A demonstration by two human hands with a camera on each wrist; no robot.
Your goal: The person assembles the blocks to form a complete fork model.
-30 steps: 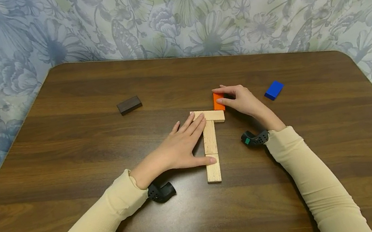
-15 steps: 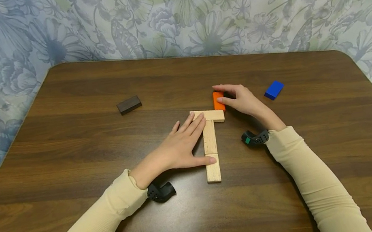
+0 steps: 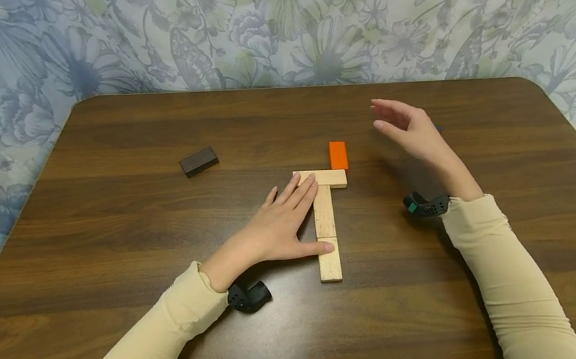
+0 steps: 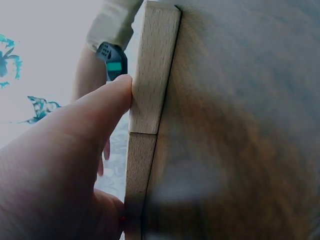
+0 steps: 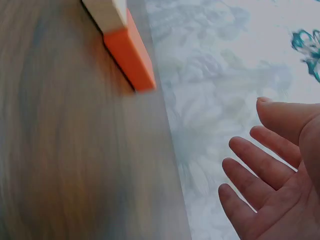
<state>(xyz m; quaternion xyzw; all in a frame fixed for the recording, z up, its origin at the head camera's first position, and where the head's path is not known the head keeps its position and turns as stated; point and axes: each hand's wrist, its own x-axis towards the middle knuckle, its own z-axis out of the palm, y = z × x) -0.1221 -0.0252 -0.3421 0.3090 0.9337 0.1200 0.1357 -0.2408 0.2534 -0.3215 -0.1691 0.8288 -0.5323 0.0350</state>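
Three plain wooden blocks lie flat in a T: a crosswise block (image 3: 332, 179) at the far end, a middle block (image 3: 324, 211) below it and a near block (image 3: 330, 268). My left hand (image 3: 281, 228) rests on them, fingertips on the crosswise block and thumb on the near one. An orange block (image 3: 338, 155) touches the crosswise block's far side near its right end. My right hand (image 3: 417, 132) hovers to the right of the orange block with loosely bent fingers, holding nothing; its palm shows in the right wrist view. Behind it, a blue block (image 3: 438, 129) is almost wholly hidden.
A dark brown block (image 3: 199, 162) lies alone to the left on the brown wooden table (image 3: 142, 127). Past the table's far edge stands a wall with flowered paper (image 3: 262, 25). Each wrist wears a black camera mount.
My right hand has let go of the orange block and moved right, now covering most of the blue block. The orange block stays against the crosswise block. My left hand has not moved.
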